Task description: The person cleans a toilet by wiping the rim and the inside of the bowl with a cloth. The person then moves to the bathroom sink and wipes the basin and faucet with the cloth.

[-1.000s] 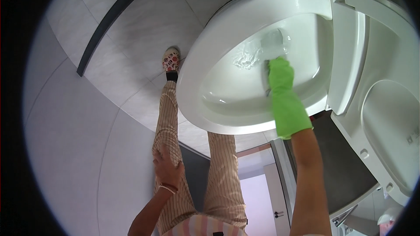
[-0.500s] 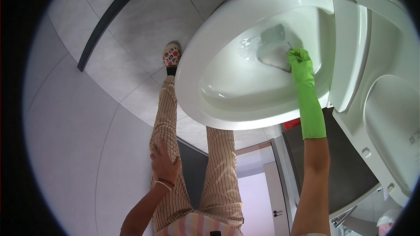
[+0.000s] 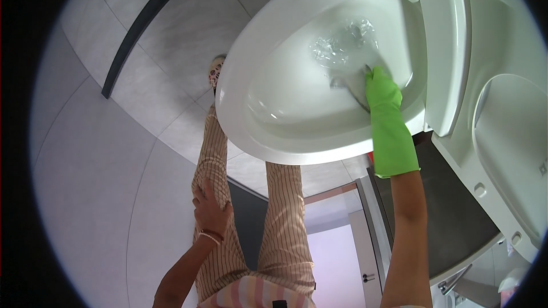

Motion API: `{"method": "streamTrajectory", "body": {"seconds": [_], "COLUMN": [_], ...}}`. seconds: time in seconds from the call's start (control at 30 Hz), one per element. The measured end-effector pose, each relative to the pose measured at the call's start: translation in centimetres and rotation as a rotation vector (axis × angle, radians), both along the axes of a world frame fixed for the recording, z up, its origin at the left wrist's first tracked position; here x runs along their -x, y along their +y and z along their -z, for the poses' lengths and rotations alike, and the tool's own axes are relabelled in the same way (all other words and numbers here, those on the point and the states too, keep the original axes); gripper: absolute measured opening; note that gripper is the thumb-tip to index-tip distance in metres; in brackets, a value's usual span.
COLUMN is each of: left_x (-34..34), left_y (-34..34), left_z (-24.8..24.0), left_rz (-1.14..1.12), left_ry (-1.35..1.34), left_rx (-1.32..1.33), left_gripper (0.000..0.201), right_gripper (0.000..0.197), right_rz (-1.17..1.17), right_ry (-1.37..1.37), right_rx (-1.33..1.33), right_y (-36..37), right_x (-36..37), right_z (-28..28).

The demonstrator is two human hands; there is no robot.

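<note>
My right hand (image 3: 382, 88), in a long green rubber glove, reaches inside the white toilet bowl (image 3: 274, 40). Its fingers are closed round what looks like a thin, pale grey cloth (image 3: 355, 92) with a darker edge, lying against the inner wall; much of it is hidden or blurred. Beside these fingers, the water (image 3: 342, 45) at the bottom ripples and splashes. Bare except for bracelets, my left hand (image 3: 211, 208) rests on my striped trouser leg near the knee, fingers spread and holding nothing.
The raised toilet seat and lid (image 3: 508, 120) stand at the right. A dark brown cabinet (image 3: 439, 211) is below my right forearm. A dark curved strip (image 3: 137, 28) crosses the tiled floor at the left. A door (image 3: 365, 251) shows at the bottom.
My right hand has moved a little left and down in the bowl, and the cloth shows less. The water is more stirred up. My left hand stays on my leg.
</note>
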State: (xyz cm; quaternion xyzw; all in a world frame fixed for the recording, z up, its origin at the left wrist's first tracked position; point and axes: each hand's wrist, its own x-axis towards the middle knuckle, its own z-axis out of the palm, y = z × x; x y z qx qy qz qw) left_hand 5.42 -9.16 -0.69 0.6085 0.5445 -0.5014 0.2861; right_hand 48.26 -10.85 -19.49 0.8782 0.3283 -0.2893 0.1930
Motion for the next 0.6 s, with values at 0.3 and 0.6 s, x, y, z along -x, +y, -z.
{"method": "streamTrajectory", "body": {"seconds": [0.3, 0.6], "left_x": [-0.6, 0.0], "left_y": [0.1, 0.0], "left_z": [0.1, -0.2], "left_rz": [-0.016, 0.019], "left_ry": [0.039, 0.028], "left_rx": [0.014, -0.008], "left_gripper": [0.094, 0.093], "right_gripper": [0.017, 0.019], "right_rz": [-0.863, -0.476], "right_ry": [0.109, 0.146], "right_rx": [-0.066, -0.21], "right_y": [-0.9, -1.2], "right_x": [1.1, 6.0], "right_z": [0.7, -3.1]}}
